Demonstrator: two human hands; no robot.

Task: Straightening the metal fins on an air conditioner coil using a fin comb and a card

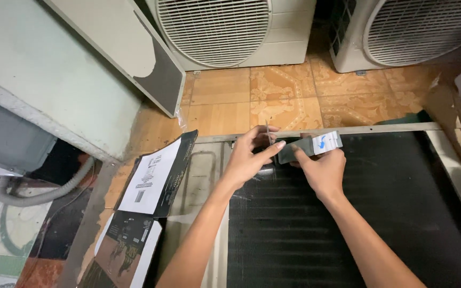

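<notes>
Flat grey tool (301, 148), long axis left-right: pinched in right hand (321, 168); left hand (249, 157) pinches thin blade (268, 134) just left, over coil (348, 224).

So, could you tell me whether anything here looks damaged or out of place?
Yes. A flattened cardboard box lies askew over the left edge of the dark finned coil panel. A loose metal cover leans against the wall. The left hand and right hand hold a small card at the panel's top edge.
</notes>
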